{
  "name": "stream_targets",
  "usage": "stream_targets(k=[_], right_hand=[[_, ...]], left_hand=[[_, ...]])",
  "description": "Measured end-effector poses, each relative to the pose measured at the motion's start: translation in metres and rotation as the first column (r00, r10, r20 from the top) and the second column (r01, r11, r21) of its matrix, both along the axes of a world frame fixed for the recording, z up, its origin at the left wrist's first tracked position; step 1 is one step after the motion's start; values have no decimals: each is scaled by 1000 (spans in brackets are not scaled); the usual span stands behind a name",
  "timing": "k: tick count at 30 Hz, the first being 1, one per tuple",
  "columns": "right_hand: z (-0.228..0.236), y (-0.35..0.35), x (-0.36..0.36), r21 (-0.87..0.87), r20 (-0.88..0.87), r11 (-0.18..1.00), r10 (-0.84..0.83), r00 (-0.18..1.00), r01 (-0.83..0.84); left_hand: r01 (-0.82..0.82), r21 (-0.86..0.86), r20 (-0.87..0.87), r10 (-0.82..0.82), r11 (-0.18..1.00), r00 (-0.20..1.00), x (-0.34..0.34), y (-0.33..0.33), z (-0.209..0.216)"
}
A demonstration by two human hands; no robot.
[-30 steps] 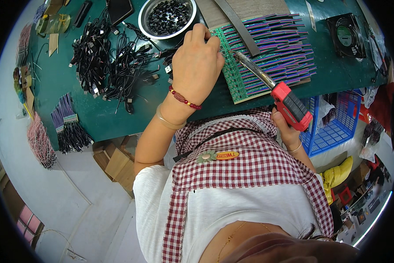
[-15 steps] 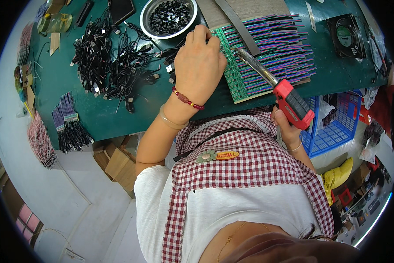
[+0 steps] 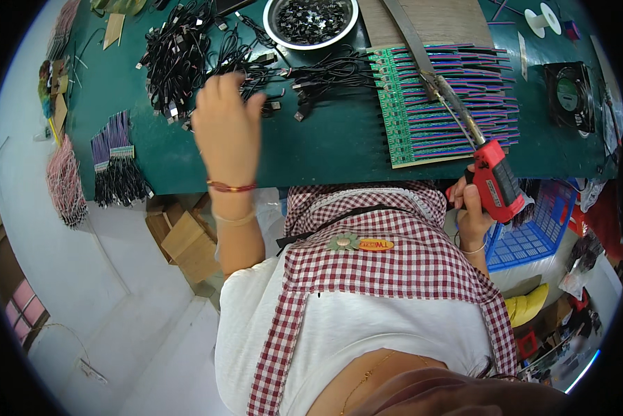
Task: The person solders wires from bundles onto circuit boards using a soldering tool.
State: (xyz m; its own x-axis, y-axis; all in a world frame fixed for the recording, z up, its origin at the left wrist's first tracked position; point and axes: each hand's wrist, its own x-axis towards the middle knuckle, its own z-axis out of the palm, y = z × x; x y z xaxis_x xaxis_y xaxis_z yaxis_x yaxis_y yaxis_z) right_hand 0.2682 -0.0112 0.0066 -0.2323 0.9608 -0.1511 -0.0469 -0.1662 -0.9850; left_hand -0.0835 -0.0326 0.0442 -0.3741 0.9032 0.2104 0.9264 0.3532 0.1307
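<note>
My left hand (image 3: pixel 227 135) is over the green tabletop at the near edge of a tangle of black USB cables (image 3: pixel 176 59). Its thumb stands apart from the fingers, and nothing shows in it. In my right hand (image 3: pixel 472 211) is a red and black soldering gun (image 3: pixel 498 182), its metal tip pointing up and left over the wires. Beneath the tip lies a row of small green circuit boards (image 3: pixel 398 114) with pink, blue and black wires (image 3: pixel 464 128) running right. A grey metal strip (image 3: pixel 410 35) crosses them. More black cables (image 3: pixel 332 73) reach the boards' left edge.
A steel bowl of small black parts (image 3: pixel 311 24) stands at the back. A black fan (image 3: pixel 568 97) and a white spool (image 3: pixel 543 19) are on the right. Purple wire bundles (image 3: pixel 121 163) hang over the left front edge; a blue crate (image 3: pixel 526 239) stands below right.
My left hand has moved from the boards' left edge leftward to the cable tangle. The soldering gun's tip has shifted right, off the boards. The whole view has shifted a little.
</note>
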Motion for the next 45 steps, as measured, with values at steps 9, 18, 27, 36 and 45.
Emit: stream_targets(k=[9,18,27,36,45], right_hand=[[10,14,-14,36,-105,999,18,994,-15],[14,17,-20,74,-140,996,-39,989,49],[21,21,-25,59,-199,998,-12,980,24],[26,22,-29,76,-256,997,-12,967,32],[57,40,-77,14,-20,1000,-2,1000,2]], left_hand=[[-115,-16,359,113,993,926,-39,-40,-10],[-176,136,986,-115,975,123,-29,-41,1],[231,55,247,-237,971,940,-19,-43,-23],[-87,330,805,-232,940,546,-14,-25,-16],[271,259,812,-361,927,459,83,20,12]])
